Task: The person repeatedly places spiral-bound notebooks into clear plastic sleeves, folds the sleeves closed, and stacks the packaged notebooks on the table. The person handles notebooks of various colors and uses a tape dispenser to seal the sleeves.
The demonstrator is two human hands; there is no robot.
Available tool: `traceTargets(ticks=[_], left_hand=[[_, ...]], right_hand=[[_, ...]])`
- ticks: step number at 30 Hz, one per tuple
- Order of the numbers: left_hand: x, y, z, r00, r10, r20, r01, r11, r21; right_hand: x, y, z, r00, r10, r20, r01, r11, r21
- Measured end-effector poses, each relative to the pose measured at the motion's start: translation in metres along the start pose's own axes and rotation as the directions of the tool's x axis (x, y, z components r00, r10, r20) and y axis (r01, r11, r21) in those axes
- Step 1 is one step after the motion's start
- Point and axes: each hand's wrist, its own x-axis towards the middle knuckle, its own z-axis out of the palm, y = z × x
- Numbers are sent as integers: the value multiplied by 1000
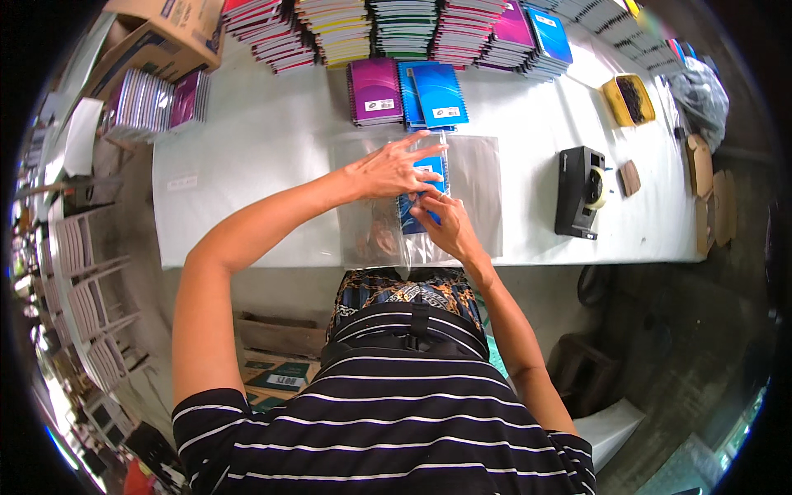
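A blue spiral notebook (pixel 411 223) lies on clear plastic film (pixel 480 190) spread at the table's near edge. From the left, my left hand (pixel 392 171) reaches across the notebook's upper part, palm down with its fingers stretched and spread. My right hand (pixel 450 227) is at the notebook's right side, thumb and fingers brought together close beneath the left fingertips. What the right fingers pinch, if anything, is too small to make out. Both hands partly cover the notebook. Just beyond lie more blue notebooks (pixel 440 95) and a purple notebook (pixel 376 92).
Tall notebook stacks (pixel 402 29) line the far side. A black tape dispenser (pixel 576 194), a small brown block (pixel 629 177) and a yellow tub (pixel 609 103) of dark items stand right. Bundled notebooks (pixel 140 106) and a cardboard box (pixel 177 41) are at the far left.
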Motion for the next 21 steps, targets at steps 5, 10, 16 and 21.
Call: traceTargets(ticks=[5,10,16,21], left_hand=[[-15,4,21,982,-92,-168,76,992,-104],[-11,4,21,978,-98,-184,89,994,-59],[-5,6,18,968,-105,-229,96,994,-49],[-3,6,18,961,-131,-244,120,991,-62]], right_hand=[[-18,6,-33,998,-52,25,50,996,72],[-32,27,-30,981,-141,131,183,896,-404],[-28,20,-17,985,-61,159,137,841,-523],[-26,17,-16,985,-47,165,129,836,-533]])
